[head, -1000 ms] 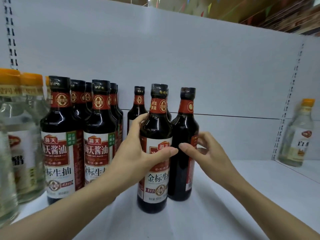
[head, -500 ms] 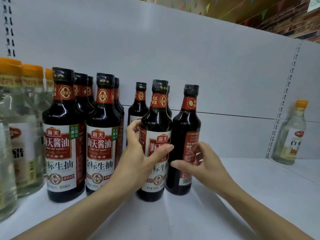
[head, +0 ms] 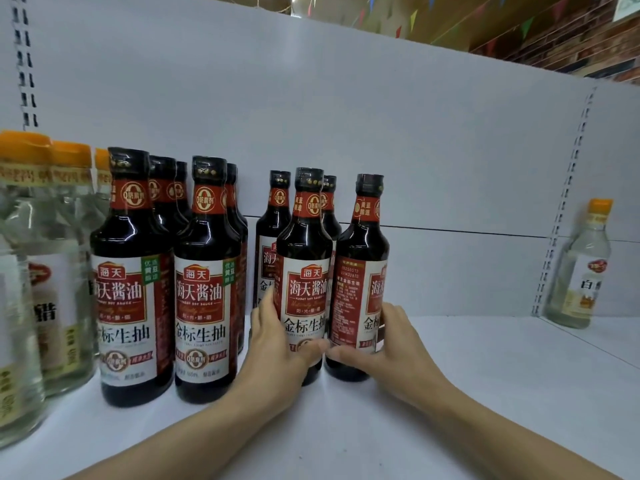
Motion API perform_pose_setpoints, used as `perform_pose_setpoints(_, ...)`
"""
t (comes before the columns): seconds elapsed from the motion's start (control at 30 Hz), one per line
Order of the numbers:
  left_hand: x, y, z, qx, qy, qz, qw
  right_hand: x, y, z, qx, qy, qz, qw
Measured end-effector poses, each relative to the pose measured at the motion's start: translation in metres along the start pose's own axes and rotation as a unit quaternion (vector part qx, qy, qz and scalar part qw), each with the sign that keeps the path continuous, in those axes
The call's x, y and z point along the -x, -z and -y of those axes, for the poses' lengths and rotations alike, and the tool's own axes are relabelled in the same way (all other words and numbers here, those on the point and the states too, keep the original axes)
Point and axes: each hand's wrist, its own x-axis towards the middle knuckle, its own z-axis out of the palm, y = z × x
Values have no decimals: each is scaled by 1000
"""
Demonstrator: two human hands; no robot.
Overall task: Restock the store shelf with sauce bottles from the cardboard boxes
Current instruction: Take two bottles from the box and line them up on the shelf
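Dark soy sauce bottles with red and white labels stand on the white shelf. My left hand grips the lower part of a front bottle, thumb across its label. My right hand holds the bottle beside it on the right, whose label is turned partly sideways. The two bottles stand upright and nearly touch. Two more soy bottles stand behind them. To the left, rows of the same bottles run back to the shelf wall. No cardboard box is in view.
Clear vinegar bottles with orange caps crowd the left end of the shelf. A single clear bottle stands at the right beyond a slotted upright. The white back panel rises behind everything.
Both hands have slid lower on the two front bottles and pushed them further back. The right bottle has turned, showing more of its front label.
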Motion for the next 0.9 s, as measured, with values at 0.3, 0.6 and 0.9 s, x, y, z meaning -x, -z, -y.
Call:
perform_pose_setpoints(0.3, -5, 5, 8, -25, -3, -11, 1000, -6, 14, -16, -45, -50, 123, 990)
perform_pose_setpoints(0.6, -10, 3, 9, -72, 4, -57, 996, -25, -7, -7, 19, -34, 111, 993)
perform_pose_setpoints(0.9, -15, -2, 9, -73, 30, -64, 995, -36, -7, -1, 26, -53, 156, 986)
